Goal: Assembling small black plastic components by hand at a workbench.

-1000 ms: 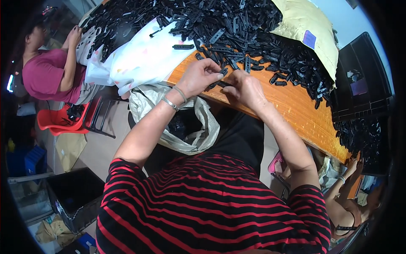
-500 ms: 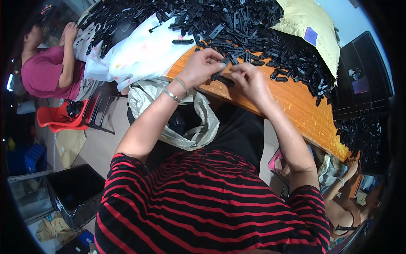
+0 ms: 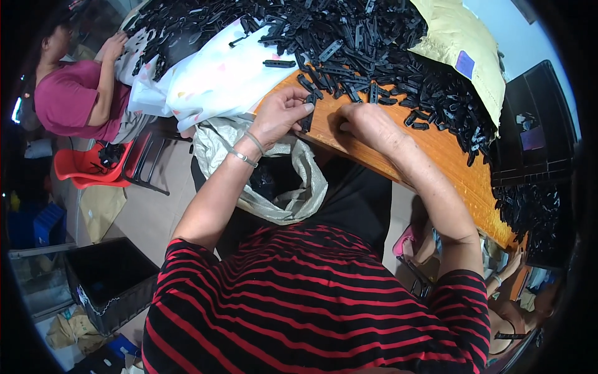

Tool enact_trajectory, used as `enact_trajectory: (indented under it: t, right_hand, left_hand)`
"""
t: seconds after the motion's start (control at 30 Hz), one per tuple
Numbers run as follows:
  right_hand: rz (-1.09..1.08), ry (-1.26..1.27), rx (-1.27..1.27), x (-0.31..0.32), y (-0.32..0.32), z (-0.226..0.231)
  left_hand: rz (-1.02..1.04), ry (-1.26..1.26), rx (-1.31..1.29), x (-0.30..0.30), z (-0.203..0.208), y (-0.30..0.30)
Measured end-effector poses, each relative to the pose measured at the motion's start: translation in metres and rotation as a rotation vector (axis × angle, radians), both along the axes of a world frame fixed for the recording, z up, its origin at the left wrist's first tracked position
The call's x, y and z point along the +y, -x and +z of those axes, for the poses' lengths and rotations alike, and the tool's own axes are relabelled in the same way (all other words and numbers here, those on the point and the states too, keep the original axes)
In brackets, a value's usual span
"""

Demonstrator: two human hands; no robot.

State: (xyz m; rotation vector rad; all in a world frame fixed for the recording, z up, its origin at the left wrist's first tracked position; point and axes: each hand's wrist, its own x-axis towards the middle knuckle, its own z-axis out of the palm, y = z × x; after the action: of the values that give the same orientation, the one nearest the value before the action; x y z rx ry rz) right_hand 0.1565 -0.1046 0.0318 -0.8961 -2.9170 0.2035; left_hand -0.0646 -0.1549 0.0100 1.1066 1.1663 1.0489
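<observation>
- left forearm (image 3: 215, 193) slants up and inward from lower left; left hand (image 3: 279, 117) at the near edge of the tabletop (image 3: 436, 153), fingers bent, thumb facing right.
- left grip: nearly closed, thumb and forefinger pinching a slim black part (image 3: 308, 121).
- part location: over the tabletop's near edge, long side pointing roughly toward the wearer, near the mouth of the woven sack (image 3: 316, 181).
- right forearm (image 3: 439, 187) slants up and inward from lower right; right hand (image 3: 374, 128) low over the tabletop, knuckles up, fingers curled under.
- right grip: fingertips hidden; opening and contents cannot be told.
- pile of black parts (image 3: 349, 37) beyond both hands.
</observation>
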Motion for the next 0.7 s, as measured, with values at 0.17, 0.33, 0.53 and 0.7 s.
enact_trajectory:
  t: [0.17,0.33,0.53,0.7]
  right_hand:
    - [-0.397,0.042,0.165,-0.004,0.008,-0.007]
    - [-0.437,-0.016,0.177,-0.009,0.016,-0.015]
    - [-0.438,0.199,0.484,-0.013,0.008,0.008]
    - [-0.407,0.727,0.733,-0.010,0.002,0.012]
  left_hand:
    - [-0.008,0.016,-0.057,-0.001,-0.004,-0.007]
    - [-0.018,0.046,-0.075,-0.001,-0.004,-0.020]
    - [-0.129,-0.072,-0.022,0.005,-0.004,-0.025]
    - [-0.197,-0.203,0.104,0.014,0.014,-0.040]
